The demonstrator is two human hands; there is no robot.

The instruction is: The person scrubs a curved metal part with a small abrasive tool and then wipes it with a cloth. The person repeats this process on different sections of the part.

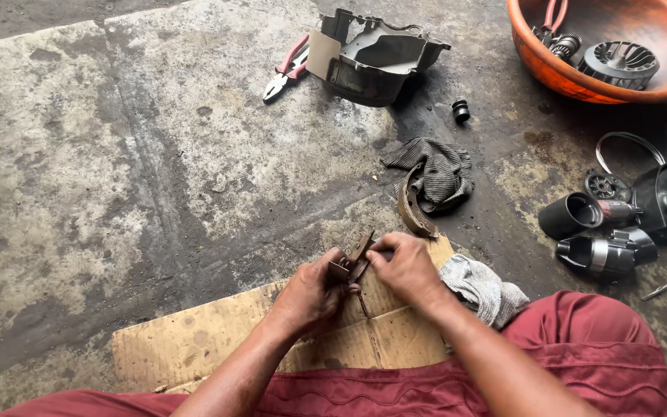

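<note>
Light: soft, even daylight, no source seen | Shadows: faint, short ones cast under the orange basin [580,85] and the black housing [376,58] | Glare: none; dull sheen on wet concrete floor [117,154] | Focus: sharp throughout | Edges: slightly bent by the wide lens

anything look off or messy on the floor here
Dark oily stains spread over the concrete around the black housing. A loose brake shoe lies half on a crumpled rag. Both hands hold a small rusty part.

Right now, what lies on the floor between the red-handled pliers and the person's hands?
Head view: only bare, stained concrete floor between the red-handled pliers and the left hand and right hand, then the cardboard sheet's edge.
</note>
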